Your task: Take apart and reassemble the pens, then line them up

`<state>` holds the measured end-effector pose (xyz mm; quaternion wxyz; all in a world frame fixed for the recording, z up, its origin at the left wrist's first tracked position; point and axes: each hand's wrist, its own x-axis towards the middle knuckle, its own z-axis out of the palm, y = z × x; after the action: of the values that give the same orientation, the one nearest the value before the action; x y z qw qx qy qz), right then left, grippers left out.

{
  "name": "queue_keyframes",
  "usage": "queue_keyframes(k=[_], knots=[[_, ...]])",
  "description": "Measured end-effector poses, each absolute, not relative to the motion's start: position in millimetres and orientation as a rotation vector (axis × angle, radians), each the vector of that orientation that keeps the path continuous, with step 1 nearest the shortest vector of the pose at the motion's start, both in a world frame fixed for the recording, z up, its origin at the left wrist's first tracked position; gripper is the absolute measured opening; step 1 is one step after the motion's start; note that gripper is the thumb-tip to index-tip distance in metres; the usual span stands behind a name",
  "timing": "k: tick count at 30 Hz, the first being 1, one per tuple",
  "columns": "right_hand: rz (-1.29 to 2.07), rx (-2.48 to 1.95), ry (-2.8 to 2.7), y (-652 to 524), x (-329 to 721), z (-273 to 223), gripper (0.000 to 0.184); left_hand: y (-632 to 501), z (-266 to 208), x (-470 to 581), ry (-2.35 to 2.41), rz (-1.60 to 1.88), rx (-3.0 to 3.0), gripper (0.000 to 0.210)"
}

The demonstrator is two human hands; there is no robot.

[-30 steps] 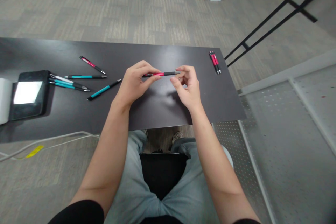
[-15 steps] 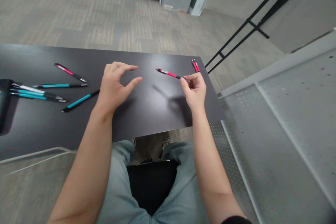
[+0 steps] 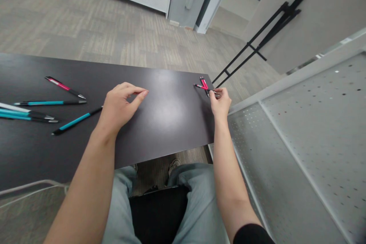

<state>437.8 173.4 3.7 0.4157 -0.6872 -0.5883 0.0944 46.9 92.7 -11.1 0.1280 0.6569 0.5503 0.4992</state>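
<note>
My right hand (image 3: 220,103) pinches a red and black pen (image 3: 200,86) by one end, over the table's far right corner. This pen crosses in front of other red pens (image 3: 204,81) lying there; whether they touch, I cannot tell. Above the middle left of the table is my left hand (image 3: 121,105), thumb and forefinger tips brought together with nothing visible between them. Beyond its wrist to the left lies a blue and black pen (image 3: 74,121), its far end close to the hand.
On the dark table (image 3: 162,129) at left lie a red pen (image 3: 63,86), a blue pen (image 3: 48,103) and a bunch of white and blue pens (image 3: 28,114). A grey perforated panel (image 3: 300,141) stands along the right side. Black metal bars (image 3: 243,57) rise past the far right corner.
My right hand has carried the red pen right, to the pens at the corner. My left thumb and forefinger have closed together. The view has shifted somewhat to the right.
</note>
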Motion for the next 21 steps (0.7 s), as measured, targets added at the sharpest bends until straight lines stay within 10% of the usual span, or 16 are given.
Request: queue_keyframes(k=[21], knots=[[0.085, -2.094, -1.559, 189.3, 415.8, 1.5, 0.01, 91.1, -11.7, 44.7, 1.59, 1.341, 1.869, 0.015]])
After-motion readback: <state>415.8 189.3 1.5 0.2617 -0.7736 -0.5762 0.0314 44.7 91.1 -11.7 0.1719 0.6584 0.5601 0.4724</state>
